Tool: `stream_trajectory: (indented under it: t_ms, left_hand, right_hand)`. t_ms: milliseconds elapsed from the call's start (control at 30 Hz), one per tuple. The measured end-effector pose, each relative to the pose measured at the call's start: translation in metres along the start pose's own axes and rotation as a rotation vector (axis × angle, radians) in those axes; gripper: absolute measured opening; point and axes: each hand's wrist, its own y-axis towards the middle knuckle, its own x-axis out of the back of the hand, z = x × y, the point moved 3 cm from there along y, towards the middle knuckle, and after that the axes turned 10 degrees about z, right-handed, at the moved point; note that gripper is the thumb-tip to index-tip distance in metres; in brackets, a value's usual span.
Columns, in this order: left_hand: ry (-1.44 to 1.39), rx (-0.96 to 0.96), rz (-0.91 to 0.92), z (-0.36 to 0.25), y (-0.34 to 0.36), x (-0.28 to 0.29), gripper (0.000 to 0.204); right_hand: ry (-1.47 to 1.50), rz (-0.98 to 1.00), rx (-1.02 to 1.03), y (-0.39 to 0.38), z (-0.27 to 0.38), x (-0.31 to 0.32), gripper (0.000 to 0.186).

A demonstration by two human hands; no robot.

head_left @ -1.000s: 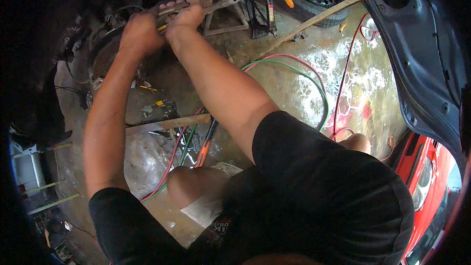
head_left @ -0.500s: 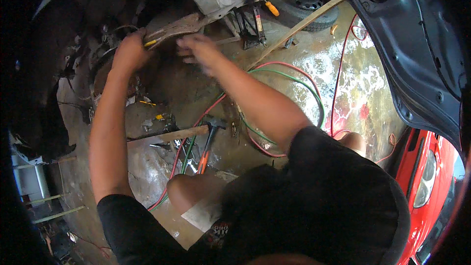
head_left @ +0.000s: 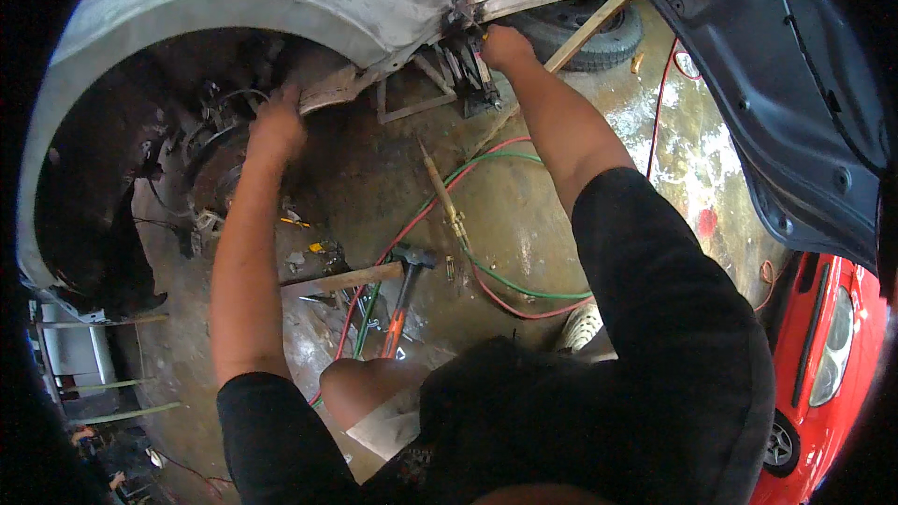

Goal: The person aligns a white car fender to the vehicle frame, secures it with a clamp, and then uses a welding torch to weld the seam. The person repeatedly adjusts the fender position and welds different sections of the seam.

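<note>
My left hand is closed at the lower end of a rough, bare metal strip along the wheel arch edge; its fingers are slightly blurred. Behind the hand, inside the arch, sits a rusty wheel hub. To the right, my right hand is wrapped round a screwdriver at the scorched joint of the grey car body. Only a speck of the screwdriver's yellow-orange handle shows past my fingers.
A gas torch lies on the floor with red and green hoses. Nearer me are a hammer and a wooden plank. A jack, tyre, wooden pole, dark panel and red car stand rightward.
My right hand has moved from beside the metal strip up and right, closing on the screwdriver. My left hand stays by the strip. The view has shifted, uncovering the torch.
</note>
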Motion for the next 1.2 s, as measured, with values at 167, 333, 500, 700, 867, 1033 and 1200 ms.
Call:
stream_trajectory:
  t_ms: [167, 333, 500, 700, 867, 1033, 1200]
  left_hand:
    - [0.02, 0.023, -0.017, 0.021, -0.003, -0.006, 0.061]
    - [-0.01, -0.004, -0.038, 0.009, -0.003, -0.004, 0.062]
    - [0.035, -0.051, -0.071, 0.023, 0.009, -0.012, 0.064]
    - [0.011, -0.065, -0.091, 0.021, 0.005, -0.011, 0.069]
    - [0.036, -0.056, -0.06, 0.021, 0.008, -0.013, 0.071]
    - [0.05, 0.028, 0.032, 0.013, 0.006, -0.008, 0.069]
    - [0.064, -0.016, -0.073, 0.024, 0.008, -0.014, 0.068]
  right_hand:
    - [-0.112, -0.056, 0.09, -0.06, 0.026, 0.039, 0.034]
    - [-0.308, -0.141, 0.239, -0.074, 0.008, 0.087, 0.031]
    - [-0.332, -0.02, 0.144, -0.058, -0.004, 0.125, 0.035]
    - [-0.211, -0.066, 0.187, -0.078, 0.016, 0.112, 0.038]
    - [-0.049, -0.096, 0.148, -0.081, 0.009, 0.08, 0.038]
    - [0.037, -0.178, 0.186, -0.089, 0.012, 0.074, 0.035]
    - [0.075, -0.116, 0.128, -0.1, 0.018, 0.078, 0.034]
